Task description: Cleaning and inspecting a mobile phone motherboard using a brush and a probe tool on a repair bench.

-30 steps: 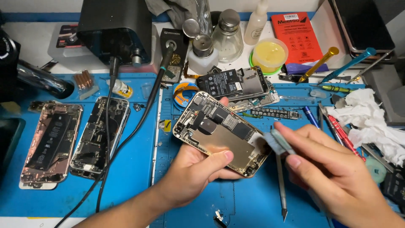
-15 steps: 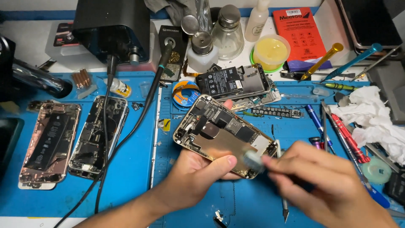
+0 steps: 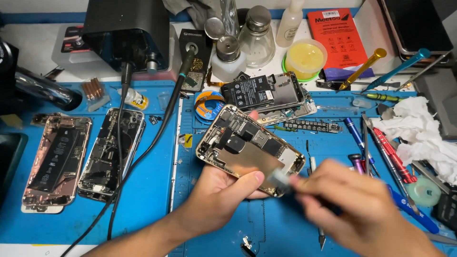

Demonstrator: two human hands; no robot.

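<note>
While the right hand (image 3: 352,214) is blurred with motion at the near right, it pinches a small pale brush-like tool (image 3: 278,178) between thumb and fingers, and the tool's tip now sits at the lower corner of the opened phone (image 3: 250,150), where a second ago it was held up and clear of the right edge; over the last half second it has stayed at that corner while the phone tipped slightly, which I read as a scrubbing or sweeping stroke under way across the bottom end of the housing rather than a single touch. Beside it the left hand (image 3: 223,190) is wrapped around the phone from below, thumb pressed on the near long edge and a fingertip showing past the far edge, so the phone hangs tilted above the blue work mat (image 3: 281,223), not resting on it. Its back shell is gold-rimmed, the screen and battery gone, leaving a bare brass-coloured plate in the middle, dark chips and shields toward the upper end and a pale patch near the lower right. Further left on the mat lie two other opened phones (image 3: 81,157), crossed by a black cable (image 3: 143,157). Beyond the held phone rests a dismantled handset with a black battery (image 3: 262,93), then glass dispenser bottles (image 3: 247,40) and a yellow tub (image 3: 304,59), with crumpled white tissue (image 3: 421,131) and screwdrivers (image 3: 388,150) off right
</note>
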